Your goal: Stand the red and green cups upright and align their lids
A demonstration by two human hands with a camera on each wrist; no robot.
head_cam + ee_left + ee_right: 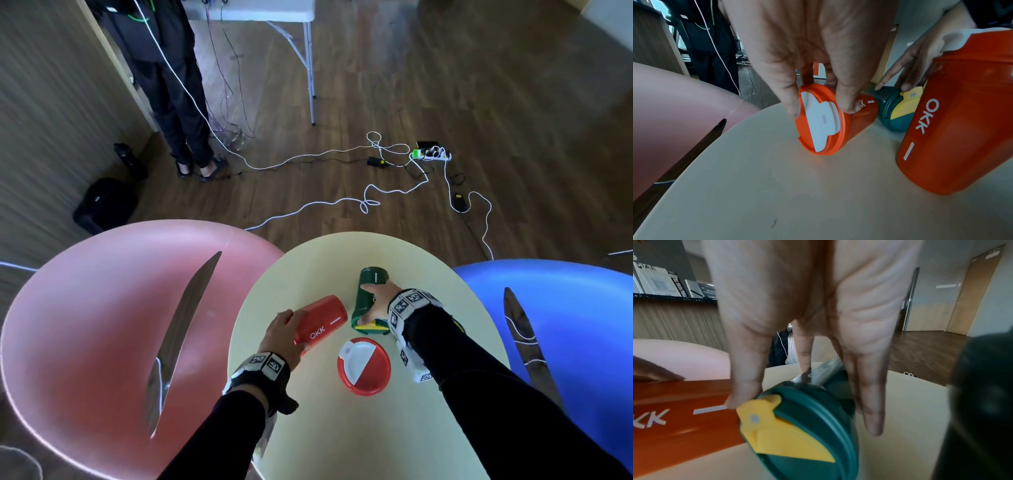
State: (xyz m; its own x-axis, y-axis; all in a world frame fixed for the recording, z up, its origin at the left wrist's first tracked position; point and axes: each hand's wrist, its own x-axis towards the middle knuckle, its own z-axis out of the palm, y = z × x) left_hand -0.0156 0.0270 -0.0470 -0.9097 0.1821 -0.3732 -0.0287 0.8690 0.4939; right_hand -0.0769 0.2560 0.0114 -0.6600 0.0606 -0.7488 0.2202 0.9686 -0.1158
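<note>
A red cup [320, 320] lies on its side on the round yellow table [342, 435], its red and white lid [819, 125] toward me. My left hand [284, 329] grips it near the lid end, thumb and fingers [846, 107] curled over the rim. Right beside it the green cup [368, 296] also lies on its side, its lid with a yellow flap [781, 434] facing me. My right hand [375, 303] reaches over it, thumb on one side and fingers [872, 418] down the other. A second red cup [363, 366] stands upright with its lid on.
A pink chair [85, 325] sits at the left of the table and a blue chair [565, 325] at the right. A dark blurred shape [982, 402] is close by my right hand. A person [171, 85] stands at the back left, with cables [376, 198] on the floor.
</note>
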